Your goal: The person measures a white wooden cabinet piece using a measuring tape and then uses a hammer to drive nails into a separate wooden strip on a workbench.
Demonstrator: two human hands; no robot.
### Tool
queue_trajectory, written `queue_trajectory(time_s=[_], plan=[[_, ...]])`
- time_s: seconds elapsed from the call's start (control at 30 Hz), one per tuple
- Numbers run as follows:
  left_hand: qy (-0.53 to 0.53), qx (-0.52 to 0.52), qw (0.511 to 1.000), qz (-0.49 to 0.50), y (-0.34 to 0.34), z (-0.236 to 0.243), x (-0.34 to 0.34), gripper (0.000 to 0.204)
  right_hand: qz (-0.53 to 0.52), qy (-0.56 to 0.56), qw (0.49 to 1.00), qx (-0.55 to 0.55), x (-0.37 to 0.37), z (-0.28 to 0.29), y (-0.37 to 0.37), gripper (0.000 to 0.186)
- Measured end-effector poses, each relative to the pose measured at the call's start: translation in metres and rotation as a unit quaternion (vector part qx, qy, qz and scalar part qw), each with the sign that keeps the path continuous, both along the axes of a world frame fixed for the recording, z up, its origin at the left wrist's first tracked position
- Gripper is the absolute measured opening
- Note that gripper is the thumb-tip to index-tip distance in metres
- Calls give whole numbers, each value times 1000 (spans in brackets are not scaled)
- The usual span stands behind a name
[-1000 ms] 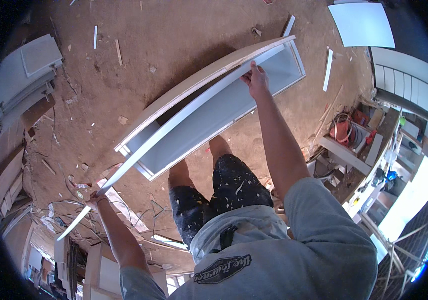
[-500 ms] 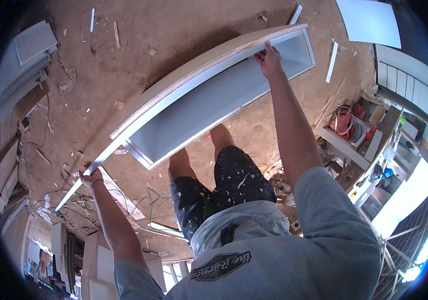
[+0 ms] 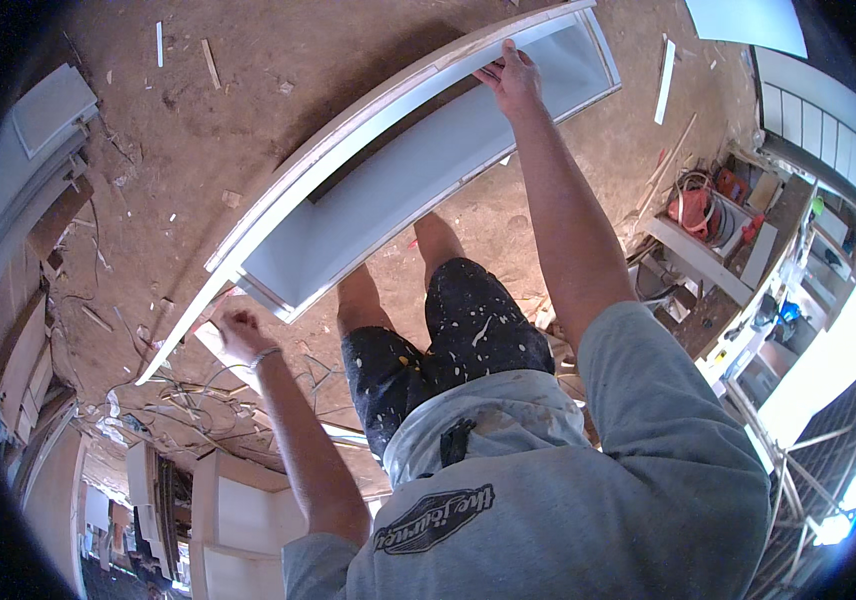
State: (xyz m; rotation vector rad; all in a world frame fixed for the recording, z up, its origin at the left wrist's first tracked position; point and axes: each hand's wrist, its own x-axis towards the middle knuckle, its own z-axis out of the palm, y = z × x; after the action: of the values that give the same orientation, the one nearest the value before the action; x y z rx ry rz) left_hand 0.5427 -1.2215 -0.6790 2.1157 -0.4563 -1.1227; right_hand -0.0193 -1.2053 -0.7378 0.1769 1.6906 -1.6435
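Observation:
A long, shallow white box (image 3: 408, 165) with an open face stands slantwise before me on the ground. A narrow white strip (image 3: 180, 335) runs along its far upper edge and sticks out past the left end. My right hand (image 3: 516, 82) pinches the strip near the box's right end, thumb on top and fingers on the inner side. My left hand (image 3: 245, 338) is off the strip, between its free end and the box's near left corner. Its fingers look curled but are smeared by motion, so whether they hold anything is unclear.
White offcuts (image 3: 665, 82) and wood scraps litter the brown ground. Cables (image 3: 198, 385) tangle at lower left. A wooden bench (image 3: 718, 325) at right carries a red tool (image 3: 693, 208) in a tray. White panels (image 3: 43, 115) stand at far left, with cabinet carcasses (image 3: 248, 500) at lower left.
My left hand has let go of the strip and moved right, toward the box. Less of the strip now sticks out at the left end. My right hand keeps its grip.

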Motion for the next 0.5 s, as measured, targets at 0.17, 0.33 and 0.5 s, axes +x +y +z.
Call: queue_trajectory(time_s=[0.17, 0.33, 0.5], plan=[[253, 10, 966, 52, 10, 26, -111, 26, 14, 4, 1000, -6, 1, 2, 0, 41], [407, -51, 908, 89, -20, -3, -109, 25, 26, 0, 1000, -8, -1, -7, -1, 43], [351, -57, 933, 62, -22, -40, -87, 13, 37, -18, 999, -5, -11, -18, 7, 48]])
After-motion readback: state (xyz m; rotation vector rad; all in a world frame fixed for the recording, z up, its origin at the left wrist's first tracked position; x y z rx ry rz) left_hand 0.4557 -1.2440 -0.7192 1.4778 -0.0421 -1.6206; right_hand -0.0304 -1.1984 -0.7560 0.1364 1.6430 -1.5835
